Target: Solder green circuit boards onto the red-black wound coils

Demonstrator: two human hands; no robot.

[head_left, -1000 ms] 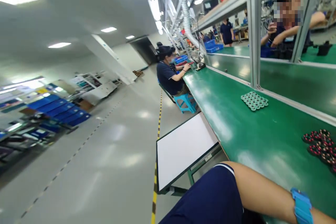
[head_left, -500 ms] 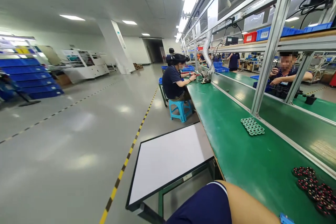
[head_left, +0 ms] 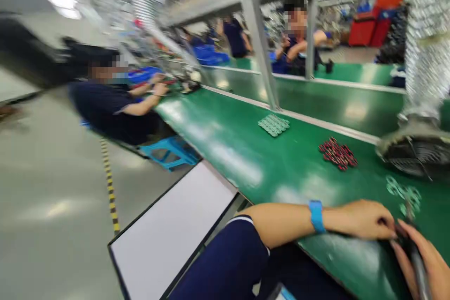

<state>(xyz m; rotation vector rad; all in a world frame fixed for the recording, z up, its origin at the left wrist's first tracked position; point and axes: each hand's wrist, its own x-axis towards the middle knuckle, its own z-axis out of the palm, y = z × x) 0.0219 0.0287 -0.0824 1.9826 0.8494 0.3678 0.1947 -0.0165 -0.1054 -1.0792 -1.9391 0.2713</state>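
Note:
My left hand (head_left: 369,219), with a blue band at its wrist, is at the lower right above the green bench, its fingers curled closed against a dark object. What it grips is blurred. Beside it, my right hand (head_left: 431,262) is wrapped round a dark-handled tool (head_left: 418,262) with a thin grey tip; its exact kind is unclear. Just beyond the tip lie green ring-shaped pieces (head_left: 411,197). Farther left on the bench are a cluster of red-and-black small parts (head_left: 338,153) and a green panel of joined rings (head_left: 274,125).
A silver flexible duct ending in a dark hood (head_left: 418,150) stands at the right. Metal posts (head_left: 258,37) line the green bench (head_left: 225,136). A white-topped side table (head_left: 176,239) adjoins at left. A co-worker (head_left: 112,98) sits farther along; another person (head_left: 295,47) is across.
My view has swung right and tilted, blurring the scene. Both my hands, the tool, the duct hood and the loose green pieces have come into view.

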